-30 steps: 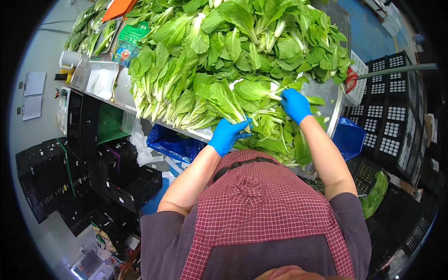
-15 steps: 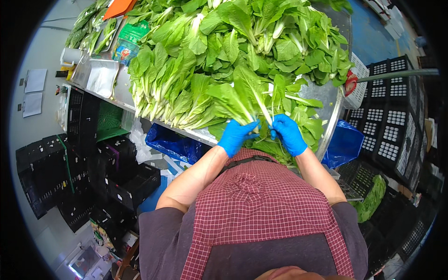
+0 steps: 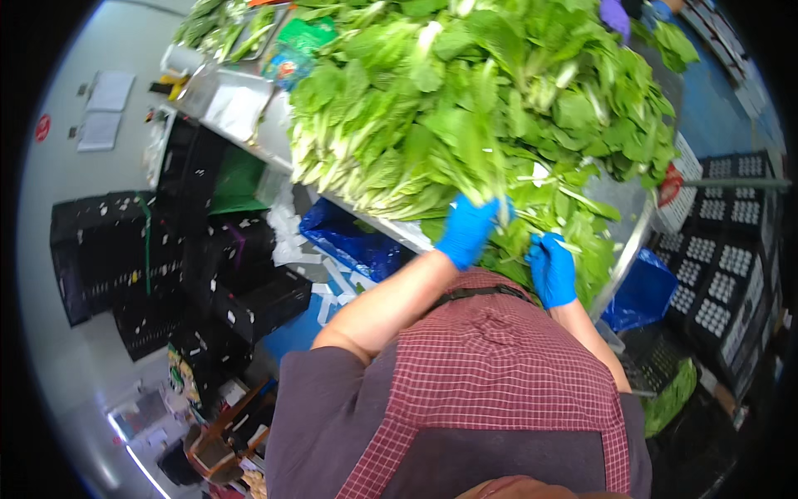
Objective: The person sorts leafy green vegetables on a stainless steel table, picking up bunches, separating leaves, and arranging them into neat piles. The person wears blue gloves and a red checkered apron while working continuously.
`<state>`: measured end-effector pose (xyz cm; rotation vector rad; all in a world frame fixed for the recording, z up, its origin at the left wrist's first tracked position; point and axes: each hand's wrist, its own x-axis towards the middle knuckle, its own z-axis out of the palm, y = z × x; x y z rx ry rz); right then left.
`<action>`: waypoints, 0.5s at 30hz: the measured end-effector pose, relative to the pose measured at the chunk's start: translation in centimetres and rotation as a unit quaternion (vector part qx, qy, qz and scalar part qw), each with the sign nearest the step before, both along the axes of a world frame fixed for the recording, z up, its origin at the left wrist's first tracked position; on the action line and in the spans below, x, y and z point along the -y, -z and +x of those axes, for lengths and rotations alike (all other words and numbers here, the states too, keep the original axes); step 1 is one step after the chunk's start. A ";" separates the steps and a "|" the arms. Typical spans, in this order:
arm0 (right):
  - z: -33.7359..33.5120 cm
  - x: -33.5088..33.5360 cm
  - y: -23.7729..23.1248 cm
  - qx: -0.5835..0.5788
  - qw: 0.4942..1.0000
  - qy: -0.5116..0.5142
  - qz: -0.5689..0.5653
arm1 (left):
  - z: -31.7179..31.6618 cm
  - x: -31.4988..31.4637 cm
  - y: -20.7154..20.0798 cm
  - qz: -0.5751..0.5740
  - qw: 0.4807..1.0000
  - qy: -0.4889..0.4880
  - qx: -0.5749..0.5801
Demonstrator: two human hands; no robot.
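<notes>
My left hand (image 3: pixel 472 231), in a blue glove, is closed round the pale stem ends of some leafy greens (image 3: pixel 475 162); their leaves point away from me and blur with motion. Lower and to the right, my right hand (image 3: pixel 552 270), gloved alike, has its fingers curled together beside loose leaves and stalks (image 3: pixel 582 249). Whatever those fingers hold is hard to make out. Left of my hands, many greens (image 3: pixel 357 158) lie in a row with stems toward me. Beyond them a larger heap of greens (image 3: pixel 532 50) covers the metal table (image 3: pixel 644 220).
A co-worker's purple-gloved hand (image 3: pixel 614 18) is at the far right by the heap. Blue-lined bins (image 3: pixel 353 241) stand below the table edge on both sides. Black crates (image 3: pixel 715 258) are stacked at right, others (image 3: pixel 100 249) at left. A white tray (image 3: pixel 237 108) rests at the table's left end.
My hands have moved apart, the left raising its greens slightly, the right dropping lower. The view has shifted, and a co-worker's gloved hands now show at the far right.
</notes>
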<state>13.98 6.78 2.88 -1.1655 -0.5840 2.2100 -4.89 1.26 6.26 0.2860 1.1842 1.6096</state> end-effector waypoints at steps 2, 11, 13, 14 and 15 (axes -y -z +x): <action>0.3 -0.2 -2.5 0.039 0.992 -0.107 -0.045 | -4.4 0.1 -1.4 -0.043 0.998 0.002 -0.053; -3.5 -12.7 0.6 0.413 0.712 -0.244 0.513 | -30.1 3.8 -0.2 -0.351 0.758 0.060 -0.546; -4.1 -14.4 2.3 0.442 0.586 -0.239 0.636 | -31.0 3.3 -0.2 -0.389 0.656 0.073 -0.643; -4.1 -14.7 2.9 0.450 0.515 -0.235 0.690 | -31.4 3.1 -0.5 -0.405 0.676 0.101 -0.608; -4.0 -14.6 3.5 0.462 0.490 -0.247 0.697 | -31.4 3.0 -0.8 -0.424 0.645 0.097 -0.629</action>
